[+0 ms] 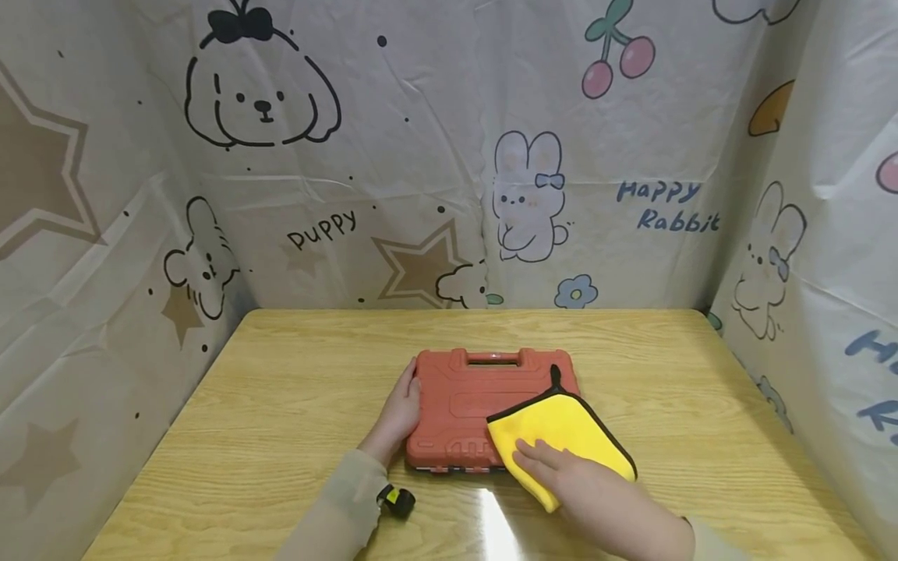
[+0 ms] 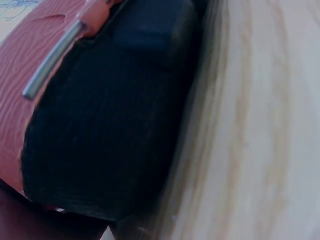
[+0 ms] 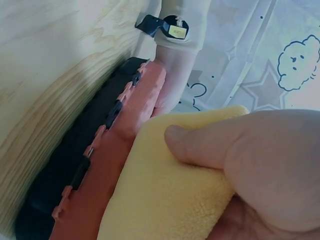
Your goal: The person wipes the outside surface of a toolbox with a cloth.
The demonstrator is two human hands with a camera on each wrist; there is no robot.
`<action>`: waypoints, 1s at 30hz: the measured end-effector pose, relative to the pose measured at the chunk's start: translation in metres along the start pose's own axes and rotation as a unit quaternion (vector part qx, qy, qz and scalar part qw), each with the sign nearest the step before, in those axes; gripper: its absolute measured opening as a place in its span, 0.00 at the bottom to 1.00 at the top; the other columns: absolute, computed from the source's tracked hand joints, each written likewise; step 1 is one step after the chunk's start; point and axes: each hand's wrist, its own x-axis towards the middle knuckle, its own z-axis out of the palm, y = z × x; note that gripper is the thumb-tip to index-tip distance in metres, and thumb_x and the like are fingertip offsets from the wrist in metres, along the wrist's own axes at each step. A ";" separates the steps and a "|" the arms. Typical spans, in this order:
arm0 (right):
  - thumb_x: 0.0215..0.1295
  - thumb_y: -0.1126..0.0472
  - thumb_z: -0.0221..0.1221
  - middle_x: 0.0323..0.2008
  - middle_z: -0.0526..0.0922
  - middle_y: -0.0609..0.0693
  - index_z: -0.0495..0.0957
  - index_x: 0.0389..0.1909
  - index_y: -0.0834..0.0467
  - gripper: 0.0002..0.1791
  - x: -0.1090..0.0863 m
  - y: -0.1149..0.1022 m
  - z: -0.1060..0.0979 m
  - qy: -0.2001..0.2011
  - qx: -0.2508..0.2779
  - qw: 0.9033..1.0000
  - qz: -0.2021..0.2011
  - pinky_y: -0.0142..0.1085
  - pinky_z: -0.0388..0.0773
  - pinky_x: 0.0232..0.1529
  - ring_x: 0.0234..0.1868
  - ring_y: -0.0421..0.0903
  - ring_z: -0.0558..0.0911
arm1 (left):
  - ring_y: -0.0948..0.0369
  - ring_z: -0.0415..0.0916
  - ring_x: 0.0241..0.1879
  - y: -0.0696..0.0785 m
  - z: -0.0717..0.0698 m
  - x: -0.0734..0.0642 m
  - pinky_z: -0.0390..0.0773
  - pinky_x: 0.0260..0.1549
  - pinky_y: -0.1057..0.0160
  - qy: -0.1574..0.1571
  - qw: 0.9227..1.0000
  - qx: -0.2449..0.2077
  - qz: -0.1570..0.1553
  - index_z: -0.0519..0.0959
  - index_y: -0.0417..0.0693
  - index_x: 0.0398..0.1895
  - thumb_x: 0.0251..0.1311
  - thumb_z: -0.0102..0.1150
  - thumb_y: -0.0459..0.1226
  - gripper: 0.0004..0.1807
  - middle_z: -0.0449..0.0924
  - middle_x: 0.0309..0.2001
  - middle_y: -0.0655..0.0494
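A red case (image 1: 463,389) with a black lower shell lies flat on the table, its carry handle at the far side. Against its left edge rests my left hand (image 1: 403,405), fingers extended along the side. A folded yellow cloth (image 1: 561,428) with black trim and a loop covers the case's near right part and hangs past its front edge. My right hand (image 1: 578,483) lies on this cloth with its fingers stretched out. In the right wrist view the thumb (image 3: 195,150) presses on the cloth; the other fingers are mostly hidden. In the left wrist view the black shell (image 2: 100,130) fills much of the picture.
The wooden table (image 1: 302,389) extends around the case on all sides. Printed cloth sheets (image 1: 421,156) hang behind and at both sides. A black strap with a yellow label (image 1: 396,500) sits at my left wrist.
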 end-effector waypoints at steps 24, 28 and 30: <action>0.58 0.82 0.60 0.69 0.77 0.55 0.73 0.72 0.58 0.38 0.018 0.023 -0.017 0.010 0.039 0.999 0.029 0.44 0.85 0.51 0.68 0.55 0.79 | 0.41 0.44 0.81 -0.002 -0.001 0.000 0.47 0.79 0.40 0.003 1.000 0.003 0.007 0.47 0.47 0.84 0.84 0.30 0.39 0.30 0.48 0.82 0.40; 0.56 0.80 0.65 0.68 0.78 0.58 0.73 0.71 0.60 0.39 0.025 0.033 -0.020 0.015 0.028 0.999 0.034 0.49 0.82 0.57 0.67 0.57 0.79 | 0.41 0.44 0.81 -0.002 -0.001 0.000 0.47 0.79 0.39 0.003 1.000 0.005 0.012 0.47 0.47 0.84 0.84 0.30 0.39 0.30 0.48 0.82 0.40; 0.55 0.81 0.64 0.68 0.78 0.59 0.73 0.71 0.61 0.39 0.028 0.037 -0.022 0.018 0.028 0.999 0.039 0.50 0.82 0.58 0.67 0.57 0.79 | 0.41 0.43 0.82 -0.001 -0.001 0.000 0.47 0.79 0.40 0.002 1.000 0.004 0.015 0.47 0.47 0.84 0.84 0.30 0.39 0.30 0.48 0.82 0.40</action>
